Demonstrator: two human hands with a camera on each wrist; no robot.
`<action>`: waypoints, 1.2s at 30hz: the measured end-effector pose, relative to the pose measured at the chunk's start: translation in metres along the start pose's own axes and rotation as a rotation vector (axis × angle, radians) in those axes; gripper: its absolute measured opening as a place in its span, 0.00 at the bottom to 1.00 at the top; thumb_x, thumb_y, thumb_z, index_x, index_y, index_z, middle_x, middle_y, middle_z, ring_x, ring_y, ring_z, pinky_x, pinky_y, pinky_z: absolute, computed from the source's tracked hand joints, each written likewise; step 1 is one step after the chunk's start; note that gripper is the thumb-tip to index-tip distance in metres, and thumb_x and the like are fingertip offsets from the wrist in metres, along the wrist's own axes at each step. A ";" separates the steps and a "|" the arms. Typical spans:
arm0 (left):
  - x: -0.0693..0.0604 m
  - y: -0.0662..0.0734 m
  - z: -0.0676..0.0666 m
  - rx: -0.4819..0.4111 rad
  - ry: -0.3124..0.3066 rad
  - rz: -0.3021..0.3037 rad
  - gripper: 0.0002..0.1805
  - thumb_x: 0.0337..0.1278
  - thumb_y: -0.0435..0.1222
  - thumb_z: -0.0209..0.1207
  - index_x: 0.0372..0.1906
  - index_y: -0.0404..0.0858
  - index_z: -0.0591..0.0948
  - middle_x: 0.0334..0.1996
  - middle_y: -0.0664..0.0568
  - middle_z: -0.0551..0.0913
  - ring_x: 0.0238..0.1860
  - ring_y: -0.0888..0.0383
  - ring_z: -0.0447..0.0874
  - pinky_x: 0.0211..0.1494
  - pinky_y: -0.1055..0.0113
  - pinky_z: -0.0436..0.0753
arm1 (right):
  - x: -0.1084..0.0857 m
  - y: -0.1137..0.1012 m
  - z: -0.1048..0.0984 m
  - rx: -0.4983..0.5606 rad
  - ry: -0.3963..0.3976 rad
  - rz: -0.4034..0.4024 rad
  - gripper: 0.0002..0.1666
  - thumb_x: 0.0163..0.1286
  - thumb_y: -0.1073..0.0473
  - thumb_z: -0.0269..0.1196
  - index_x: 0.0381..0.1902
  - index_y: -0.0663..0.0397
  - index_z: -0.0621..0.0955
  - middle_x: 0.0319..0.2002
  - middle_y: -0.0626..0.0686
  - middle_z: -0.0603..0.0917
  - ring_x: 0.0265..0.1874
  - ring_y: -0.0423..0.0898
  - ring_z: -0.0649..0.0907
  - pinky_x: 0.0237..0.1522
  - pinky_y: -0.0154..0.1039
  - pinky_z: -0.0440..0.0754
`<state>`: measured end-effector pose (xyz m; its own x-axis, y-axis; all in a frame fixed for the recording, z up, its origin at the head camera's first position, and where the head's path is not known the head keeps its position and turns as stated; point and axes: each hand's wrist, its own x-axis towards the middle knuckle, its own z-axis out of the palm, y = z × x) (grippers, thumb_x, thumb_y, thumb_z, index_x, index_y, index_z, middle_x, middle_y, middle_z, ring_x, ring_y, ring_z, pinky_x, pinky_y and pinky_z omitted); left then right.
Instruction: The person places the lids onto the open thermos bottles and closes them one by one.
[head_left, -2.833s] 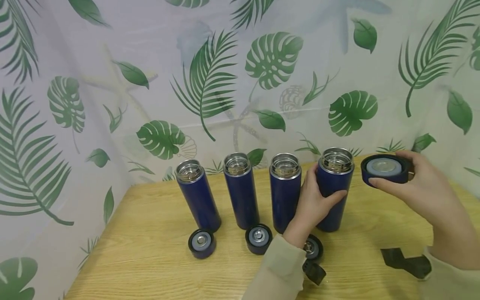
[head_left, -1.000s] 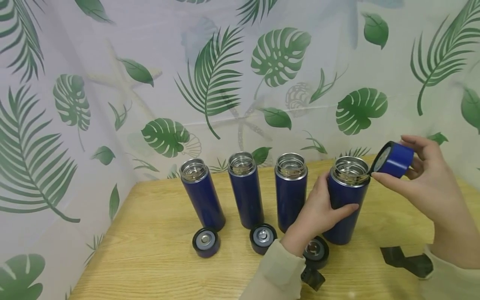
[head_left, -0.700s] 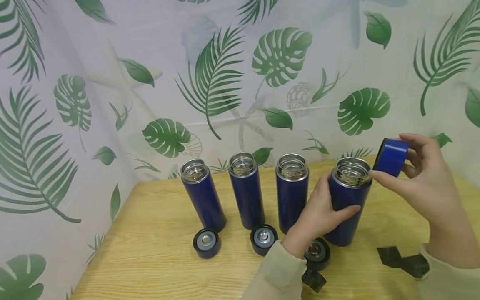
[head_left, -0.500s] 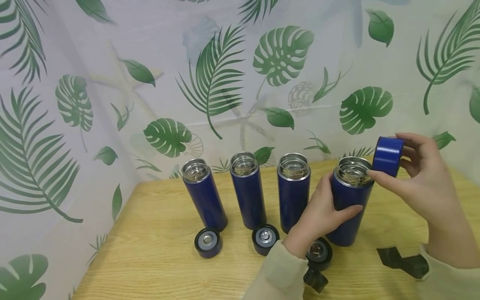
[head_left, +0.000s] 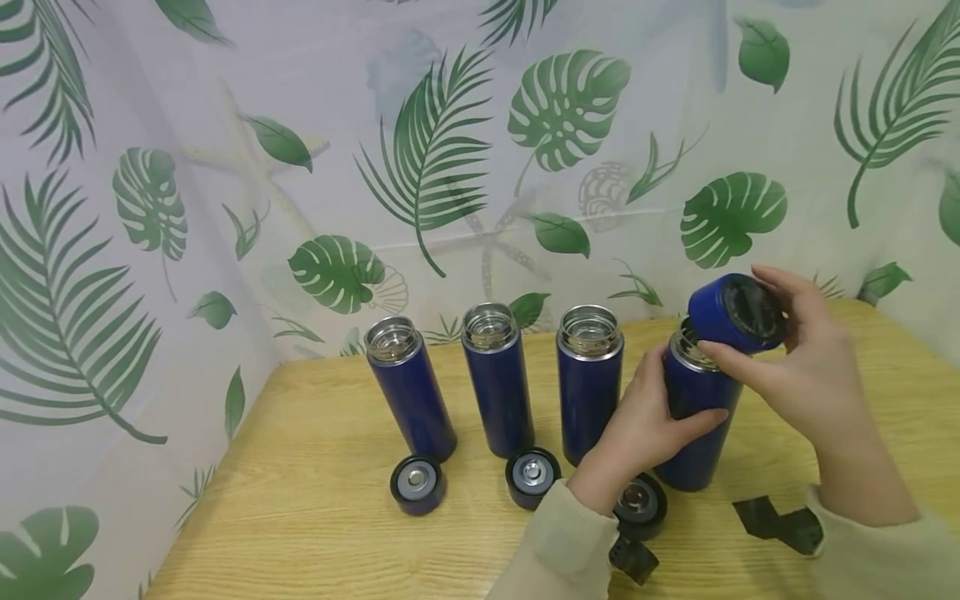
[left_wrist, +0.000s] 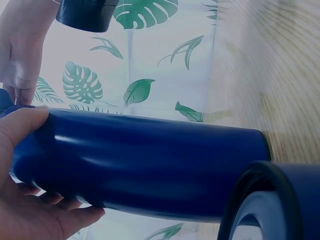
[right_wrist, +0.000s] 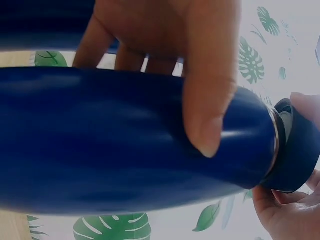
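Note:
My left hand [head_left: 643, 421] grips the rightmost blue vacuum flask [head_left: 697, 429] around its upper body, thumb across the front. In my right hand [head_left: 806, 362] is a blue lid [head_left: 723, 312] with a black top, pinched between thumb and fingers. It sits tilted over the flask's steel mouth, covering part of it. The right wrist view shows the lid [right_wrist: 295, 150] at the flask's neck, a gap showing on one side. Standing to the left are three more open blue flasks: a near one [head_left: 590, 400], a middle one [head_left: 498, 392] and a far-left one [head_left: 412, 396].
Upturned lids lie before the flasks: a left lid [head_left: 417, 485], a middle lid [head_left: 532, 477] and one lid [head_left: 640, 507] partly behind my left forearm. Black straps [head_left: 780, 525] show at my wrists. A leaf-print cloth [head_left: 465, 167] hangs behind the wooden table [head_left: 315, 517].
The lid has gone from underside up, beside the flask, to turned over and tilted on its mouth. My right hand moved left with it. The held flask shifted slightly toward me.

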<state>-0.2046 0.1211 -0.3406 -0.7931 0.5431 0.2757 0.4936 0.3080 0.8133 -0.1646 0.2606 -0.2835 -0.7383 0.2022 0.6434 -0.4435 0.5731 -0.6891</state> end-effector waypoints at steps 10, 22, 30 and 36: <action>0.001 -0.002 0.000 0.004 0.000 0.044 0.40 0.49 0.45 0.61 0.64 0.46 0.52 0.56 0.57 0.63 0.54 0.65 0.66 0.53 0.69 0.68 | 0.000 -0.001 0.006 0.005 -0.008 -0.019 0.47 0.41 0.73 0.70 0.61 0.54 0.65 0.50 0.45 0.68 0.44 0.30 0.68 0.43 0.18 0.64; 0.002 -0.002 -0.001 0.004 0.001 0.037 0.40 0.49 0.45 0.61 0.64 0.46 0.52 0.57 0.57 0.62 0.55 0.64 0.65 0.54 0.68 0.68 | 0.000 0.001 0.005 -0.062 -0.082 -0.047 0.46 0.41 0.70 0.71 0.60 0.59 0.65 0.50 0.59 0.70 0.43 0.26 0.66 0.42 0.18 0.62; 0.002 -0.004 -0.001 -0.001 -0.001 0.044 0.40 0.49 0.45 0.61 0.64 0.47 0.52 0.56 0.57 0.63 0.55 0.65 0.65 0.53 0.68 0.68 | 0.001 0.002 0.004 -0.114 -0.166 -0.020 0.46 0.44 0.66 0.71 0.61 0.60 0.63 0.50 0.64 0.70 0.44 0.58 0.72 0.37 0.19 0.62; 0.003 -0.005 -0.001 -0.002 -0.002 0.063 0.40 0.49 0.44 0.61 0.64 0.45 0.53 0.55 0.57 0.63 0.53 0.65 0.66 0.53 0.70 0.68 | 0.002 0.003 0.003 -0.141 -0.199 -0.036 0.44 0.46 0.64 0.70 0.60 0.62 0.63 0.49 0.64 0.71 0.42 0.59 0.73 0.35 0.20 0.62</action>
<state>-0.2093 0.1202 -0.3431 -0.7598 0.5629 0.3254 0.5419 0.2717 0.7953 -0.1693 0.2602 -0.2855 -0.8150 0.0268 0.5788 -0.4067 0.6851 -0.6044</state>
